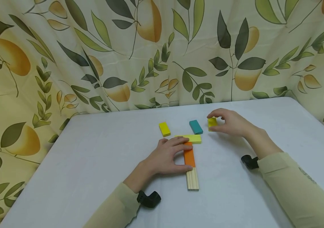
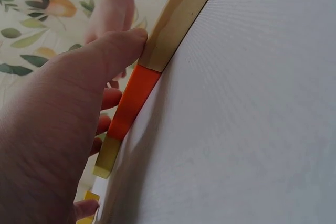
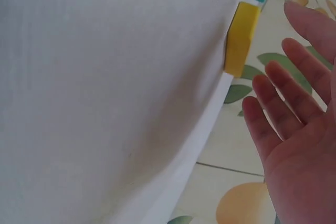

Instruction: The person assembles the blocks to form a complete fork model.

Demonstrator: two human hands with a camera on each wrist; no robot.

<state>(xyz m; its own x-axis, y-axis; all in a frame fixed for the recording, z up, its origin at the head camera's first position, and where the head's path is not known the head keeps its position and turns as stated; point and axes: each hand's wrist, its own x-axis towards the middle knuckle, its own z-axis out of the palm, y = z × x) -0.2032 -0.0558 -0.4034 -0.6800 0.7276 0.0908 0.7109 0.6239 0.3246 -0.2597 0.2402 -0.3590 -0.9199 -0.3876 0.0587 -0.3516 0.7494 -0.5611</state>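
Observation:
My left hand spreads beside a T-shaped row of flat blocks. Its thumb touches the plain wooden block near the joint with the orange block. The other fingers reach over the orange block's far end and the pale yellow block lying crosswise at the top. At the right, my right hand is at a yellow block, thumb and fingers overlapping its ends in the head view. In the right wrist view the fingers are extended and apart from that block.
A teal block lies between the T shape and the right hand. Another yellow block lies further left. The white-covered table ends at the back against a leaf-and-fruit patterned curtain.

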